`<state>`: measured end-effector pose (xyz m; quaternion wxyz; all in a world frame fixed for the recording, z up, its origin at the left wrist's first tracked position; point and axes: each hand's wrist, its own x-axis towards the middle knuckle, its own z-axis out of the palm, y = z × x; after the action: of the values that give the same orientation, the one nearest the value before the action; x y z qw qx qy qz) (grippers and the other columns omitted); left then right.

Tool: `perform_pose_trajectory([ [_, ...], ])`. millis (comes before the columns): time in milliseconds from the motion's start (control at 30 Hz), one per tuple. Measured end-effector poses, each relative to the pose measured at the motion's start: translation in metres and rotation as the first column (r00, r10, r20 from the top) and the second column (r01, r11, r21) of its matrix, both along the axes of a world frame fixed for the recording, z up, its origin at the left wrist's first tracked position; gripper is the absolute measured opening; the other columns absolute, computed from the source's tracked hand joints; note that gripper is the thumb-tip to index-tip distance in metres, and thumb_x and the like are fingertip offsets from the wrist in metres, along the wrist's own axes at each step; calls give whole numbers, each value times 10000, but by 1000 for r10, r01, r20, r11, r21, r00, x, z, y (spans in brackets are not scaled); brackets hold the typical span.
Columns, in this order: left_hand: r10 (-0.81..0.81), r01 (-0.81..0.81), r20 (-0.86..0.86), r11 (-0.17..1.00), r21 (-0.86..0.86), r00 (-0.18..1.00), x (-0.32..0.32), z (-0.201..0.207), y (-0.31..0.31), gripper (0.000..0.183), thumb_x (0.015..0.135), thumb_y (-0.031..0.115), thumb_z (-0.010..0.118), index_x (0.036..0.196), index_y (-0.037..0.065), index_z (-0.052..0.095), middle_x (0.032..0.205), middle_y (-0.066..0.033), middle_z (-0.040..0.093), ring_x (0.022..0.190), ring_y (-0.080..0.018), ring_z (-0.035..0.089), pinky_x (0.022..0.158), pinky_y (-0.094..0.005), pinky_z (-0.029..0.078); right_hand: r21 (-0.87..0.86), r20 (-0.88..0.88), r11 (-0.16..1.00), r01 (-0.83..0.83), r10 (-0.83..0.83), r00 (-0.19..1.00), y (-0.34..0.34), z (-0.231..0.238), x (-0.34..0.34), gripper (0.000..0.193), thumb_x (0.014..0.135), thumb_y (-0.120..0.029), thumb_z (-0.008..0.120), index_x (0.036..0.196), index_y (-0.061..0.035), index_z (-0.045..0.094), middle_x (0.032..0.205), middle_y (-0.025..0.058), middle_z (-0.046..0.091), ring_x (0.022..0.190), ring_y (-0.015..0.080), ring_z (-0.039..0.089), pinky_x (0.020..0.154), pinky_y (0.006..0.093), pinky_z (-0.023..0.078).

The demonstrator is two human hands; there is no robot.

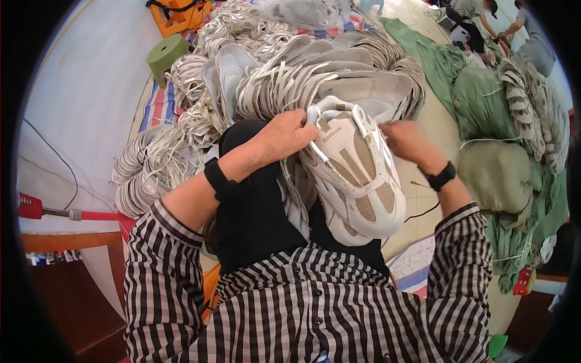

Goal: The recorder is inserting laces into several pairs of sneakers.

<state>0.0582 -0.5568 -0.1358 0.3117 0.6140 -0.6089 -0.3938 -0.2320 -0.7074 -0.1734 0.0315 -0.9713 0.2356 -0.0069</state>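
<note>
A white and beige sneaker upper (357, 175) lies over my thighs, its rounded toe toward me. Beige mesh panels and a tan strip run down its front, and another upper shows beneath the toe. My left hand (284, 134) pinches the upper at the left edge of its lace opening, where a white lace (327, 158) crosses. At the opposite edge, close to the upper's side, my right hand (413, 144) is curled with its fingers together, slightly blurred. Whatever it pinches is too small or hidden to tell.
Beyond my knees, stacked shoe uppers (290, 85) spread over a striped sheet. Left of them stand a green stool (168, 55) and an orange stool (175, 17). Green sacks (493, 175) lie at the right. Other people (484, 24) work at the far right.
</note>
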Motion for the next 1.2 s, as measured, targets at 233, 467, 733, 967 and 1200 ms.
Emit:
perform_pose_trajectory([
  [233,69,-66,-95,997,26,993,-4,-8,4,420,799,293,529,978,-85,561,881,-180,619,762,-266,568,705,-373,453,550,515,819,-165,-177,838,13,67,93,299,876,-245,586,1021,14,619,898,127,659,794,228,601,726,346,460],
  [467,334,10,-697,898,440,634,13,0,-12,261,865,246,590,1004,26,609,931,-48,621,835,-152,606,772,-299,491,823,229,567,-35,-276,933,22,51,96,458,854,-236,509,1237,12,546,1168,124,611,1072,207,552,938,290,405],
  [733,130,-112,-491,992,66,862,-24,-4,-77,140,816,186,640,847,62,582,722,4,544,592,-69,502,512,-224,402,906,348,397,-144,-509,788,38,45,58,475,849,-126,441,1303,3,492,1232,112,565,1128,182,516,981,282,381],
  [967,20,-36,-252,997,-62,967,-29,-12,-47,337,763,33,549,1069,58,410,803,-45,509,743,-116,487,621,-257,404,890,347,436,-133,-459,818,29,32,69,437,843,-131,429,1246,14,513,1156,118,590,1056,197,535,935,306,396],
  [1200,-89,69,-76,968,-242,993,-56,12,-40,285,772,21,527,1044,40,444,810,-148,571,692,-271,577,651,-382,452,825,490,531,-193,-502,712,57,46,28,489,817,-176,461,1258,29,512,1202,119,587,1124,197,535,983,309,386],
])
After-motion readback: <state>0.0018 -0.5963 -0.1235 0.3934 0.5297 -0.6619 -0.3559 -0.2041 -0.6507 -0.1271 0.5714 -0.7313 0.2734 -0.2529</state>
